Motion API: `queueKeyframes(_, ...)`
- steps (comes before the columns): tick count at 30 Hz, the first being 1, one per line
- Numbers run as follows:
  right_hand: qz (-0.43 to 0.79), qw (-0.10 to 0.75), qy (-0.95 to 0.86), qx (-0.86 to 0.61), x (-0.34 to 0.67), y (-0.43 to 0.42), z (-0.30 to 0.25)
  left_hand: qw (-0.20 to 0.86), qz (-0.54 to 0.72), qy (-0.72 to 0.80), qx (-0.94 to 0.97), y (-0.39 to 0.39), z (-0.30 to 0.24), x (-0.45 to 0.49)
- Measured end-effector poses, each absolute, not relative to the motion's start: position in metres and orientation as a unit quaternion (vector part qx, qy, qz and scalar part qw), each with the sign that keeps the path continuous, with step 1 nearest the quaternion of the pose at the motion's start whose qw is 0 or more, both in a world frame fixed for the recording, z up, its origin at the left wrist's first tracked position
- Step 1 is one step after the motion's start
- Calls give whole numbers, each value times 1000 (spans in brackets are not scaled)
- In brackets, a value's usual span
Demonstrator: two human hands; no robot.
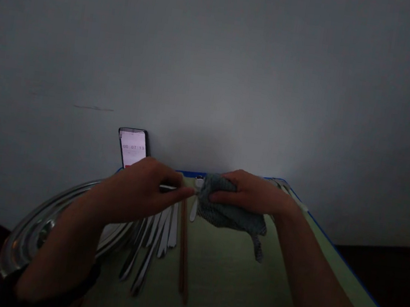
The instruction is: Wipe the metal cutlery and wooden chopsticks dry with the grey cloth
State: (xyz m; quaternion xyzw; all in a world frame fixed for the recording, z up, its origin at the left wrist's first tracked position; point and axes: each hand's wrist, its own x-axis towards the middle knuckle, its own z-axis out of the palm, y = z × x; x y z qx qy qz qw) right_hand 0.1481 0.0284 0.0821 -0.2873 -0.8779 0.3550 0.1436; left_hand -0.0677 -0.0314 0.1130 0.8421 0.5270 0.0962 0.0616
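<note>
Over the table [234, 278], our right hand [245, 191] closes on a bunched cloth [232, 220], while our left hand [151, 186] has thumb and fingers slightly apart near its edge, holding what we cannot tell. Too light a squeeze could let the loose folds slip; the cloth sits between our right thumb and fingers, with chopsticks [183, 251] and cutlery [164, 226] lying to its left.

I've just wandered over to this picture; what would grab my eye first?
Probably the glowing screen of the black-edged phone, standing by the plain grey wall left of centre. Next, the two bare hands near the middle: the right hand grips a crumpled grey-blue cloth, the left hand close beside it. Long silvery metal utensils fan out below the left one.
</note>
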Motion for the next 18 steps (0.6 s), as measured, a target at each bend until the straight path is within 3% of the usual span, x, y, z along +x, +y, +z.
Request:
queueKeyframes(3,353,95,-893,-263,154,22,92,107,92,512,847,-33,114,-67)
queueKeyframes(10,292,152,-890,-314,178,23,101,170,111,513,834,-39,115,-85)
queueKeyframes(18,232,100,-931,-263,150,15,95,102,60,467,876,-36,107,-55)
